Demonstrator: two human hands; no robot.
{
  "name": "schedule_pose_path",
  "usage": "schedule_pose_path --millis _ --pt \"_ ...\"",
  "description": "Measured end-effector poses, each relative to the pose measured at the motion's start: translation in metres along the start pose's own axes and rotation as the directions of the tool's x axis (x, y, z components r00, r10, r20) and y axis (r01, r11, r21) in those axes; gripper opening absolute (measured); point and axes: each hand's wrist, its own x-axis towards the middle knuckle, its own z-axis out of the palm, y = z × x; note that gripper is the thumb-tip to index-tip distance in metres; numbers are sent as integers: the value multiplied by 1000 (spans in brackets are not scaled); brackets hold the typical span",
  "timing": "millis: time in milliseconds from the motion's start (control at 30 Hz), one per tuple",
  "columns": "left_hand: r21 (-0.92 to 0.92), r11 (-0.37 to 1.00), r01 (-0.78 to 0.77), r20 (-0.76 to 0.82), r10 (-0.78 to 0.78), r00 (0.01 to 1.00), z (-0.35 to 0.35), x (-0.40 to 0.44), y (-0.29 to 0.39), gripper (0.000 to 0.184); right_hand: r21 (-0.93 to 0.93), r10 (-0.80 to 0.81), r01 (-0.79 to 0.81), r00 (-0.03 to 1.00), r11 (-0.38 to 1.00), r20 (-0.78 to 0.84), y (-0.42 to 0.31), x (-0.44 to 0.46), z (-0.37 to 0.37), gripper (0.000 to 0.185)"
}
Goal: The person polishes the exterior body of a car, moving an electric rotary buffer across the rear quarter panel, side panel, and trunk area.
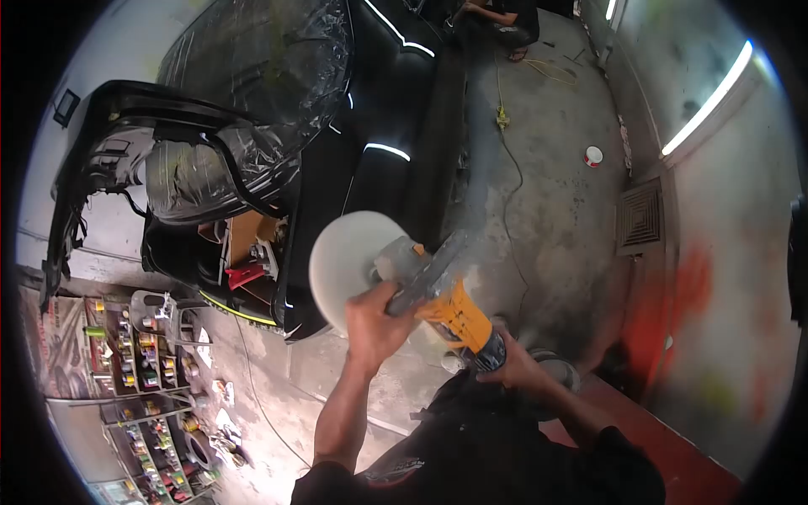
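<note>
A yellow and black car polisher (461, 318) is held up in front of my body beside the black car (387, 189). Its large round white pad (341, 265) is turned partly towards me, near the car's rear corner. My left hand (376, 321) is closed round the dark front handle close to the pad. Around the rear end of the tool body my right hand (510, 362) is closed, with some of its fingers hidden. Whether the pad touches the car cannot be told from this view.
The trunk lid (126, 109) stands raised. Plastic sheet (252, 76) covers the rear glass. A cable (507, 210) runs along the floor, near a small white and red tub (593, 156). Shelves of cans (147, 362) stand lower left. Another person (518, 21) crouches at the far end.
</note>
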Motion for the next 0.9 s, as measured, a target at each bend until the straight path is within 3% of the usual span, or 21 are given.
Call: schedule_pose_path --millis 100,167,233,300,367,467,567,700,900 --pt "-30 998 -61 -25 60 998 11 27 -11 18 17 25 -24 999 1000 -45 -40 12 -6 98" --pt "-70 995 -67 -27 65 998 13 36 -12 17 -30 23 -26 994 999 -107 -14 23 -4 100" --pt "-103 993 -63 -29 60 998 12 36 -16 18 -104 -171 155 969 982 -177 -11 28 6 101" --pt "-125 987 -101 -23 99 995 5 25 -25 18 -71 52 -67 981 995 -189 -23 21 14 99" --pt "-118 979 -166 -23 164 986 -3 7 -37 19 -98 -50 29 975 995 -218 -2 13 29 98" --pt "-99 959 -265 -24 264 964 -29 -29 -53 21 -163 -77 41 971 986 -224 3 -10 69 98" --pt "-151 921 -358 3 363 932 -58 -64 -76 18 22 56 -52 963 998 -264 -8 -35 131 99" --pt "-174 889 -422 57 437 898 -97 -92 -88 18 70 82 -63 945 996 -318 3 -61 200 100" --pt "-140 843 -520 142 536 832 -118 -112 -96 19 299 45 67 935 952 -353 31 -74 265 100"
